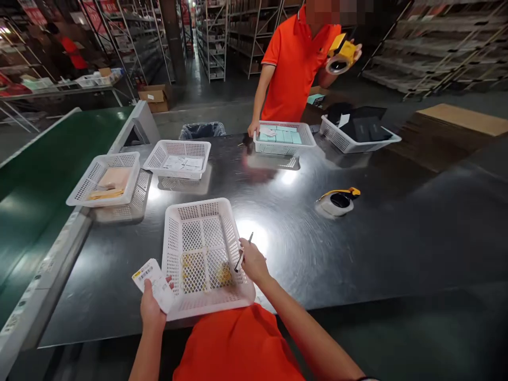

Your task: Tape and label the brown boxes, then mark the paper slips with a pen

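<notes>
My left hand (pixel 154 308) is closed around a stack of white printed labels (pixel 155 283), the top one bearing a barcode and a yellow mark. Between the fingers of my right hand (pixel 254 262) is a dark pen (pixel 239 261), slanting at the basket's right rim. Directly before me stands a white plastic basket (pixel 170 233) with a mesh floor. A small heap of yellow rubber bands (pixel 224 274) lies in its near right part, and more thin yellow loops are scattered at the left. The right hand appears to touch the rim.
Across the metal table (pixel 293 248), a person in orange (pixel 291 63) holds a yellow tape dispenser (pixel 343 53) and a basket of pale green boxes (pixel 309 138). Another tape dispenser (pixel 339 202) lies right. Other baskets hold papers (pixel 148 159), envelopes (pixel 75 196) and black items (pixel 337 140). A green conveyor (pixel 59 159) runs left.
</notes>
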